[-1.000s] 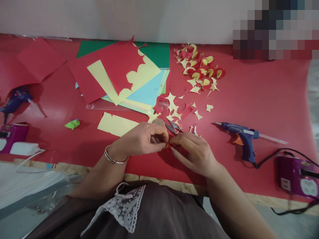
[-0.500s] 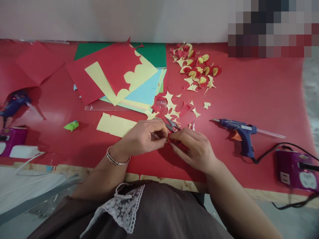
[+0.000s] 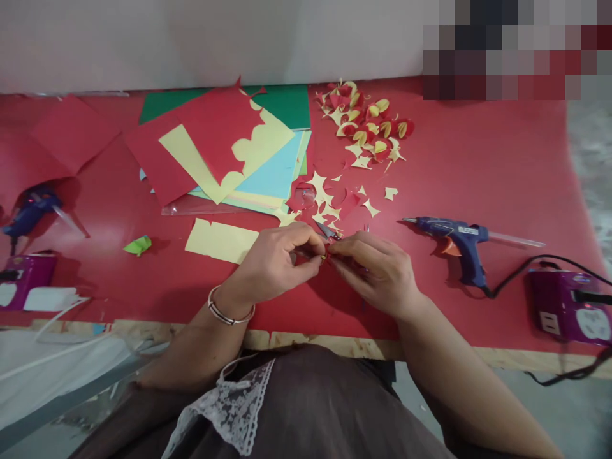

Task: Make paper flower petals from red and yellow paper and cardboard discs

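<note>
My left hand (image 3: 282,260) and my right hand (image 3: 375,268) meet above the red table, fingertips pinched together. Between them is a small red and yellow paper piece (image 3: 324,257), mostly hidden by the fingers. Just behind my hands lie scissors (image 3: 327,230), their handles covered. A strip of yellow paper (image 3: 222,240) lies beside my left hand. Beyond my fingertips are yellow paper scraps (image 3: 318,186) and red ones. Farther back sits a pile of folded red and yellow paper petals (image 3: 380,131).
To the right lies a blue glue gun (image 3: 454,236), cabled near a purple power socket box (image 3: 557,306). Another glue gun (image 3: 33,207) and purple box (image 3: 36,277) are at left. Stacked coloured paper (image 3: 268,178) and a green paper leaf (image 3: 138,245) lie left of centre.
The view has shifted slightly. My fingertips have drawn a little closer around the red and yellow paper piece, and my right hand covers more of the scissors.
</note>
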The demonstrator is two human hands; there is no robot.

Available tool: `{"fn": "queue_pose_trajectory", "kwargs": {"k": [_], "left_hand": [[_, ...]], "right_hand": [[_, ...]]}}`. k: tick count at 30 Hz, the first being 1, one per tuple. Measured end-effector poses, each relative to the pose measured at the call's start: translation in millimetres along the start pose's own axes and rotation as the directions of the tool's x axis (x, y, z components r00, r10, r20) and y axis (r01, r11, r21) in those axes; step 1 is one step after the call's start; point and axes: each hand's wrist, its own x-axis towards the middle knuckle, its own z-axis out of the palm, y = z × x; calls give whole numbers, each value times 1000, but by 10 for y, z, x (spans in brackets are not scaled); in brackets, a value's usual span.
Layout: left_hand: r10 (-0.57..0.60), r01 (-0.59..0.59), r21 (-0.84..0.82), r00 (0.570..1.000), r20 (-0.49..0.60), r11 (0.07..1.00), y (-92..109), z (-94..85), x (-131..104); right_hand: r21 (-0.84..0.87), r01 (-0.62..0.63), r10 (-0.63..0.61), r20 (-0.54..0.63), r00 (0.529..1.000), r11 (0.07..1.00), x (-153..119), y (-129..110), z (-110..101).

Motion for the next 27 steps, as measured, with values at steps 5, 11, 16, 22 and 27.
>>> {"fn": "queue_pose_trajectory", "kwargs": {"k": [5,11,16,22,27], "left_hand": [[6,-6,1,999,-47,1000,74,14,-2],[50,-50,8,994,-93,999,116,28,26],[71,-71,4,993,-95,997,3,29,37],[38,-53,-110,991,-131,992,-152,80,37],[-8,-7,-170,996,-85,985,-206,26,52]], "right_hand": [[48,-70,71,-28,997,996,5,-46,-10],[52,-104,109,-103,989,993,-5,-65,18],[40,-107,111,-115,987,993,-27,-30,75],[18,-121,122,-133,984,992,-33,-16,106],[5,-124,123,-129,984,992,-18,-37,111]]}}
